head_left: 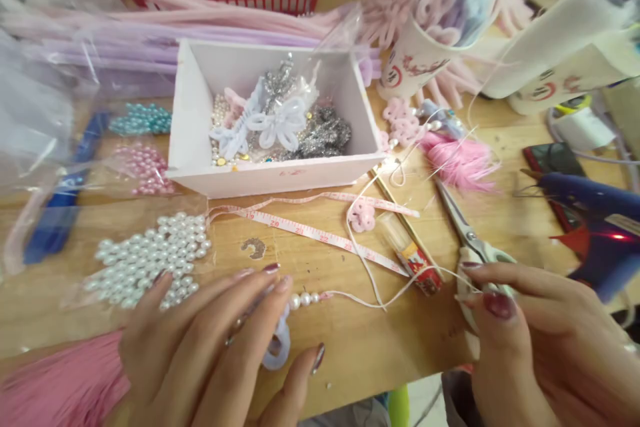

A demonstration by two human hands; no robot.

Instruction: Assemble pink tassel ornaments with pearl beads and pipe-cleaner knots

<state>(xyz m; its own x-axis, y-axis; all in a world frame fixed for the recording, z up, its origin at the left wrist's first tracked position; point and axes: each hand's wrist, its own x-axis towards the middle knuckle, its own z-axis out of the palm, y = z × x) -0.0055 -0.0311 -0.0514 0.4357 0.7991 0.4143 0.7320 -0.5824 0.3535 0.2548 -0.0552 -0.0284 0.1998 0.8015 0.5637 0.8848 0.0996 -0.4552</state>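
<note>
My right hand pinches the white cord between thumb and forefinger. To the left, the cord runs to a pink bead and a short row of white pearl beads. Those pearls lead under my left hand, which lies low over the table with its fingers apart. Beneath its fingers a pale lavender fuzzy loop peeks out, the rest of that piece being hidden. Scissors lie just behind my right hand. A small red-labelled tube rests by the cord.
A white box holds fuzzy flowers, tinsel and beads. Loose white pearls lie on clear plastic at left. A tape measure crosses the middle. At right is a blue glue gun with a red light. Behind stands a paper cup.
</note>
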